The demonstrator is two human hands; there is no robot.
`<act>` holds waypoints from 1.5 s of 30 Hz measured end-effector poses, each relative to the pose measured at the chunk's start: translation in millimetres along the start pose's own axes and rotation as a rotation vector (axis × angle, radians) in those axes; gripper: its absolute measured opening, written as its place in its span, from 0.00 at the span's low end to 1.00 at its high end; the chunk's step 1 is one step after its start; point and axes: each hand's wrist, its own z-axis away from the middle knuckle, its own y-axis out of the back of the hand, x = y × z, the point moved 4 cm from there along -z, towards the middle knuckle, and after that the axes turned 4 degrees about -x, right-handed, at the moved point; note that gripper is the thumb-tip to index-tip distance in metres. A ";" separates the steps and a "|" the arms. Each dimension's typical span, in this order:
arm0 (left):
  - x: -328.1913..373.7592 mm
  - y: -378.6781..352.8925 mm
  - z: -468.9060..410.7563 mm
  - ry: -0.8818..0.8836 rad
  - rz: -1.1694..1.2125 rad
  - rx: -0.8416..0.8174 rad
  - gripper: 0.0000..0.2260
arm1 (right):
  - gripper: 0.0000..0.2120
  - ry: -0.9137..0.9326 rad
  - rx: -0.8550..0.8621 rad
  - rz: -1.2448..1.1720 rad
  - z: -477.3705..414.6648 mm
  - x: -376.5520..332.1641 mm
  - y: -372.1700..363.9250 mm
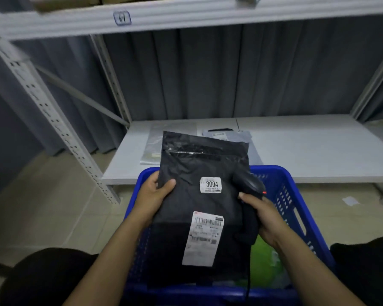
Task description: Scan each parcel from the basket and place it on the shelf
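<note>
A black plastic parcel (199, 195) with a white "3004" sticker and a shipping label hangs above the blue basket (290, 195). My left hand (155, 195) grips its left edge, thumb on top. My right hand (261, 215) holds a black handheld scanner (249, 186) against the parcel's right edge; a red light shows on the scanner. A green parcel (263, 259) lies in the basket under my right wrist. The low white shelf (307, 149) stands just behind the basket.
Two flat parcels lie on the shelf: a clear-grey one (159, 140) at left and a pale grey one (228, 134) behind the black parcel. A perforated upright post (53, 120) stands at left. An upper shelf beam (186, 16) runs overhead. A paper scrap (349, 200) lies on the floor.
</note>
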 end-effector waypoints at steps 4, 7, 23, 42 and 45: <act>0.5 0.5 14.8 0.044 -0.170 -0.097 0.19 | 0.13 0.072 0.079 0.011 2.7 -14.4 -4.3; -2.8 -0.9 20.2 0.026 -0.317 -0.029 0.19 | 0.14 0.110 0.081 0.028 6.0 -22.8 -9.3; 48.4 36.0 -0.1 -0.240 -0.467 0.352 0.14 | 0.06 0.090 -0.096 0.479 36.6 -47.0 -32.2; 51.9 46.1 2.0 -0.295 -0.530 0.343 0.13 | 0.11 -0.122 -0.284 0.522 44.1 -55.6 -46.0; 54.2 43.2 0.8 -0.296 -0.528 0.342 0.12 | 0.11 -0.118 -0.283 0.538 43.5 -57.6 -46.2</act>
